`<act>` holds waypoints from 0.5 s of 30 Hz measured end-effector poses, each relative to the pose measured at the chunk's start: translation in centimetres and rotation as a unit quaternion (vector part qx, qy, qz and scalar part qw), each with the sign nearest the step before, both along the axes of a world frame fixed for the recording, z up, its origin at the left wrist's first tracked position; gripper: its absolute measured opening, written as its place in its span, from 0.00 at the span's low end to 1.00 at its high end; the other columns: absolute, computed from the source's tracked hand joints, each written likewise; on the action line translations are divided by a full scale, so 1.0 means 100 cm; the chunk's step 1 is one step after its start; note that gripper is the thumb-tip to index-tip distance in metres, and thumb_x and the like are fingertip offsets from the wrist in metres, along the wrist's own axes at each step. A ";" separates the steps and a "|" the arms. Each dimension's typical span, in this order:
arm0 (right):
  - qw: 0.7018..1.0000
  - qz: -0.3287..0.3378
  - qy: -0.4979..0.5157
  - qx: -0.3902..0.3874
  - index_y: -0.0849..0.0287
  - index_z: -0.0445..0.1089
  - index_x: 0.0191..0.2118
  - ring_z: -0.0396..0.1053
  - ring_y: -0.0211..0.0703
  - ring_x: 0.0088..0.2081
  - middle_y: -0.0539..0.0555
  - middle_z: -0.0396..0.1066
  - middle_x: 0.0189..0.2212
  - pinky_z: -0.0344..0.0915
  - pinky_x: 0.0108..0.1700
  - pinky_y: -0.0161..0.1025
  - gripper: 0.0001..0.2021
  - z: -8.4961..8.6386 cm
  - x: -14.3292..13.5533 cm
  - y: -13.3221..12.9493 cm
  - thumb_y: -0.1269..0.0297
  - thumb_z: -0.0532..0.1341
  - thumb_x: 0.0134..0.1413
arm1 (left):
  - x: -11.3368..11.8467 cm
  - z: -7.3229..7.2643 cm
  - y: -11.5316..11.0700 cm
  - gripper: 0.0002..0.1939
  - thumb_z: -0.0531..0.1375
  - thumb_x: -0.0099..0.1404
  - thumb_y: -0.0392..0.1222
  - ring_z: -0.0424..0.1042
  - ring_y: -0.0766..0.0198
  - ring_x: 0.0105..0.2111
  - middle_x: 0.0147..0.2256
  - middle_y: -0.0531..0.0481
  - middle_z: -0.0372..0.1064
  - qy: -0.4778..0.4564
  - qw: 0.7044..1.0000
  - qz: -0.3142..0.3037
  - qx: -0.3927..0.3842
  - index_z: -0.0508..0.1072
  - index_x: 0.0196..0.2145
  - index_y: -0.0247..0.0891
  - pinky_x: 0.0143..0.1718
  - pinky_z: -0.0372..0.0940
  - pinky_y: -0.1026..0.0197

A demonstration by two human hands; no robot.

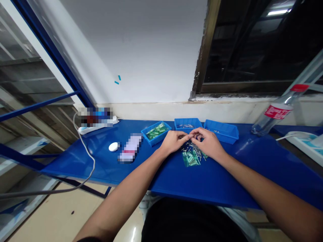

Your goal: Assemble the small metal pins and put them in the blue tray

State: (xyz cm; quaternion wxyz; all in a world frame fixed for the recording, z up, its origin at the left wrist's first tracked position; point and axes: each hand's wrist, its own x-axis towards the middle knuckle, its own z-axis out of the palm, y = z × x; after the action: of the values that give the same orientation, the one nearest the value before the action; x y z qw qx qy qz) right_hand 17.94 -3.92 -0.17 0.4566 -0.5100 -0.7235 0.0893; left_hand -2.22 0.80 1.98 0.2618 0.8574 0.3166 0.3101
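Observation:
My left hand [173, 140] and my right hand [209, 144] meet above the blue table, fingertips pinched together. Whatever lies between the fingers is hidden or too small to name. Just below them, a loose pile of thin metal pins or screws [200, 152] is spread on the table. In front of the pile lies a small green see-through bag [191, 159] with metal pieces in it. Behind the hands stands a blue bin [187, 121] with several metal pieces. A second blue bin [228, 136], to its right, holds a few. A third blue bin [151, 142], on the left, contains green bags.
Left on the blue table [101, 169] are a white round lid-like disc [113, 147], a blurred flat item [130, 148] and a white power strip [98, 126] with a grey cable [94, 163]. A clear bottle [274, 114] with a red cap stands right. A wall closes off the back.

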 end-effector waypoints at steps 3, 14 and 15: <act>1.000 0.017 -0.019 0.005 0.55 0.76 0.39 0.70 0.44 0.31 0.53 0.76 0.34 0.70 0.36 0.42 0.06 0.000 0.000 -0.001 0.66 0.62 0.58 | 0.001 -0.002 0.001 0.18 0.60 0.72 0.51 0.79 0.60 0.34 0.37 0.49 0.82 -0.005 1.000 -0.013 -0.002 0.83 0.43 0.36 0.39 0.69 0.64; 0.995 0.007 0.071 -0.066 0.56 0.74 0.40 0.77 0.46 0.35 0.54 0.79 0.33 0.75 0.38 0.44 0.07 -0.002 -0.004 -0.002 0.60 0.64 0.58 | 0.001 -0.013 0.013 0.08 0.65 0.67 0.39 0.81 0.60 0.37 0.39 0.48 0.82 0.022 0.999 -0.013 0.029 0.83 0.42 0.37 0.41 0.72 0.64; 0.995 0.007 0.071 -0.066 0.56 0.74 0.39 0.77 0.46 0.34 0.54 0.79 0.33 0.74 0.38 0.43 0.07 -0.003 -0.004 -0.002 0.60 0.64 0.58 | 0.001 -0.014 0.013 0.08 0.65 0.67 0.39 0.81 0.60 0.38 0.40 0.47 0.82 0.028 0.998 -0.016 0.048 0.83 0.42 0.37 0.42 0.72 0.64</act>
State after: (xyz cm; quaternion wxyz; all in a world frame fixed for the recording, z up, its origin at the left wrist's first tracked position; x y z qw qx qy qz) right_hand 17.56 -4.09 -0.48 0.4712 -0.5266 -0.6853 0.1761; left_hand -2.14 2.13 0.62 0.2167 0.8819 0.2950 0.2969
